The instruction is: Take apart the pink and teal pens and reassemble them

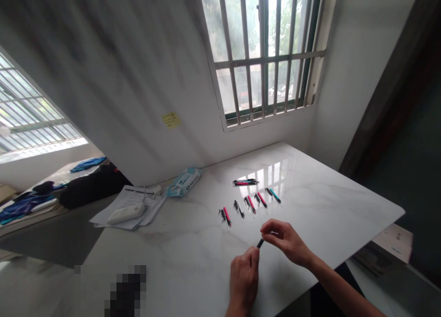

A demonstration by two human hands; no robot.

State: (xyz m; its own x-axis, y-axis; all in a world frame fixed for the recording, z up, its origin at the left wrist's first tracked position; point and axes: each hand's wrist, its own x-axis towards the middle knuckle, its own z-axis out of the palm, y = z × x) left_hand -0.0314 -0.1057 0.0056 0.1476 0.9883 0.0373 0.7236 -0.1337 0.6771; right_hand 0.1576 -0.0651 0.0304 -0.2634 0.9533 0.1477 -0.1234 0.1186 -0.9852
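Observation:
My left hand is closed around a black pen, with a short dark length showing above the fist. Thumb and fingers of my right hand pinch the pen's upper end; the exact part they grip is hidden. Beyond my hands, several pens lie taken apart in a row, their thin refills beside the barrels. Among them are a red barrel at the left, a black and clear one, and a blue barrel at the right. Farther back lies a small bunch of whole pens.
The white marbled table runs to the wall below a barred window. At its left are papers, a white device and a wipes packet. A box stands beyond the right edge. A blurred-out dark patch covers the lower left.

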